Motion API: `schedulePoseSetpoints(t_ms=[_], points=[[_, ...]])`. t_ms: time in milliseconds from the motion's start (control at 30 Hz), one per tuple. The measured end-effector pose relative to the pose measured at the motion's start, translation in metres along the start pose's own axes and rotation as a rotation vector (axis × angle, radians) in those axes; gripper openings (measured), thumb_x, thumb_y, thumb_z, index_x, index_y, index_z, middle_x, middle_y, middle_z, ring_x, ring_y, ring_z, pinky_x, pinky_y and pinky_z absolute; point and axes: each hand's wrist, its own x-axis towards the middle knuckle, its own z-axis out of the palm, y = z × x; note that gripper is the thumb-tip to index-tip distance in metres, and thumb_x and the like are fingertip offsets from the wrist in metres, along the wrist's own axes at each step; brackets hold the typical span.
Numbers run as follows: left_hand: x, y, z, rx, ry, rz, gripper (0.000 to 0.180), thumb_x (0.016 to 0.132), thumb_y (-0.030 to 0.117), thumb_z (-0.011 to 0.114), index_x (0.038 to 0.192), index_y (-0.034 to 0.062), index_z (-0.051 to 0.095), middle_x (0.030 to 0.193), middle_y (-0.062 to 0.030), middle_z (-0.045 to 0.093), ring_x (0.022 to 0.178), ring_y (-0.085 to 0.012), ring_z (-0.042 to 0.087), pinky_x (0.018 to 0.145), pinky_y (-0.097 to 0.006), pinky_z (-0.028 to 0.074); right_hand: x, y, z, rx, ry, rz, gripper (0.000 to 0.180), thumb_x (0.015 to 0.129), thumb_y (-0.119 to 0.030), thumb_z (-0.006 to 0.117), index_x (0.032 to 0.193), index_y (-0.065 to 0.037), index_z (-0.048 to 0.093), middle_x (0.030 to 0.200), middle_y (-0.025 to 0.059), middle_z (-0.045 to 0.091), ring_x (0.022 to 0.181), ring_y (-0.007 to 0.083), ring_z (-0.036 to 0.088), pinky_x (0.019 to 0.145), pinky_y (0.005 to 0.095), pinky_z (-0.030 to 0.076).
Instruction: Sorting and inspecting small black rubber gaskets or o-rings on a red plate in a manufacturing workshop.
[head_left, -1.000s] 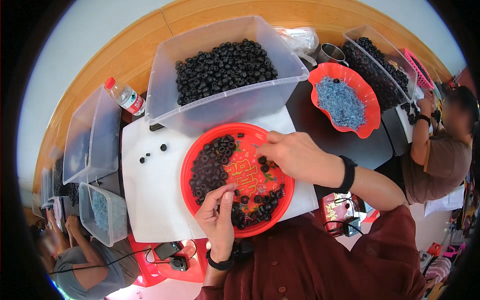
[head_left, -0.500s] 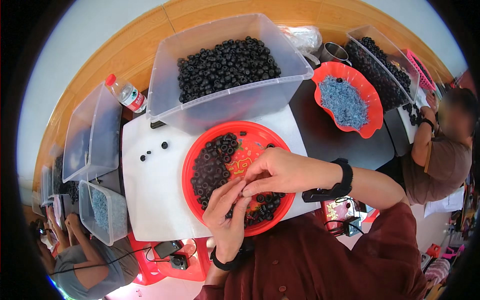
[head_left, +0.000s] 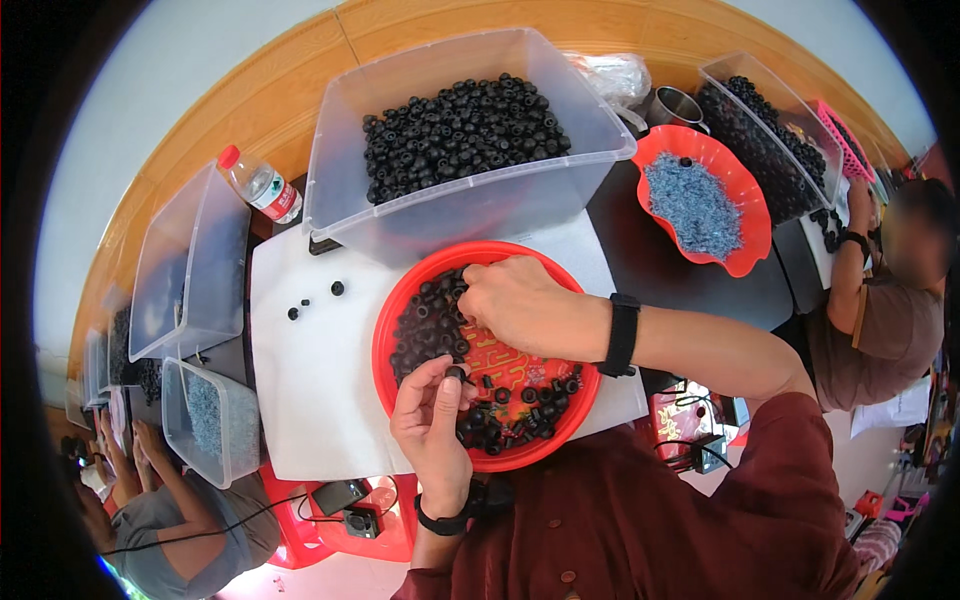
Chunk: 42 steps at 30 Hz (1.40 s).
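A red round tray (head_left: 384, 345) lies in front of me, with black ring-shaped parts (head_left: 425, 330) heaped on its left and smaller black pieces along its near right side. Over the tray's near left rim, my left hand (head_left: 432, 415) pinches a small black round part (head_left: 456, 374) between thumb and fingers. My right hand (head_left: 530, 308) is at the far side of the heap, its fingers curled down among the ring-shaped parts. Its fingertips are mostly hidden, so what they grip cannot be made out.
Behind the tray stands a large clear bin (head_left: 470, 215) of black parts. A red scalloped dish (head_left: 755, 235) of blue-grey small pieces is at right. Three loose black pieces lie on the white sheet (head_left: 310, 390). A bottle (head_left: 268, 190) and clear bins stand left. People sit at both sides.
My hands were together over the tray and have parted. The right moved up and left to the heap; the left drew slightly left, a black round part now showing in it.
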Motion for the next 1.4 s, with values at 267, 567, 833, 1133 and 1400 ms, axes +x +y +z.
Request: schedulePoseSetpoints(t_ms=[267, 567, 833, 1133, 1400], points=[[0.004, 0.002, -0.004, -0.168, -0.074, -0.099, 0.021, 0.093, 0.013, 0.057, 0.111, 0.0011, 0.059, 0.099, -0.0096, 0.066, 0.076, -0.011, 0.059, 0.067, -0.022, 0.045, 0.002, -0.003, -0.001, -0.063, -0.123, -0.081, 0.009, 0.072, -0.006, 0.059, 0.073, 0.003, 0.061, 0.077, 0.0173, 0.061, 0.072, 0.0328, 0.063, 0.06, 0.043, 0.049], [0.003, -0.001, -0.006, -0.245, -0.123, -0.123, 0.02, 0.092, 0.012, 0.058, 0.109, 0.0012, 0.059, 0.096, -0.0088, 0.066, 0.075, -0.011, 0.06, 0.066, -0.022, 0.044, -0.022, -0.029, -0.051, 0.684, -0.037, 0.122, 0.012, 0.074, -0.004, 0.065, 0.075, 0.003, 0.056, 0.068, 0.0146, 0.062, 0.063, 0.0275, 0.064, 0.057, 0.0348, 0.051], [-0.004, 0.005, 0.01, -0.097, -0.121, -0.015, 0.018, 0.09, 0.004, 0.058, 0.108, -0.0002, 0.06, 0.089, -0.0055, 0.065, 0.077, -0.0109, 0.061, 0.07, -0.022, 0.046, -0.031, -0.042, -0.053, 0.437, -0.029, -0.019, 0.01, 0.07, -0.004, 0.063, 0.07, 0.002, 0.055, 0.064, 0.0182, 0.06, 0.067, 0.0377, 0.062, 0.055, 0.0448, 0.048], [-0.011, 0.014, 0.017, 0.089, -0.122, 0.018, 0.017, 0.089, 0.003, 0.06, 0.106, -0.0014, 0.06, 0.087, -0.0059, 0.065, 0.075, -0.0112, 0.062, 0.068, -0.022, 0.048, -0.031, -0.032, -0.066, 0.694, -0.149, 0.039, 0.011, 0.073, 0.0, 0.064, 0.081, 0.002, 0.056, 0.069, 0.0137, 0.063, 0.065, 0.0257, 0.064, 0.057, 0.034, 0.049], [-0.008, 0.005, 0.016, -0.307, -0.315, -0.212, 0.02, 0.093, 0.014, 0.057, 0.108, -0.0002, 0.057, 0.085, -0.0082, 0.065, 0.072, -0.0126, 0.06, 0.065, -0.023, 0.046, -0.03, -0.014, -0.069, 0.842, -0.189, 0.13, 0.033, 0.072, -0.021, 0.078, 0.087, 0.003, 0.062, 0.069, 0.0053, 0.06, 0.061, 0.0109, 0.058, 0.056, 0.0255, 0.046]])
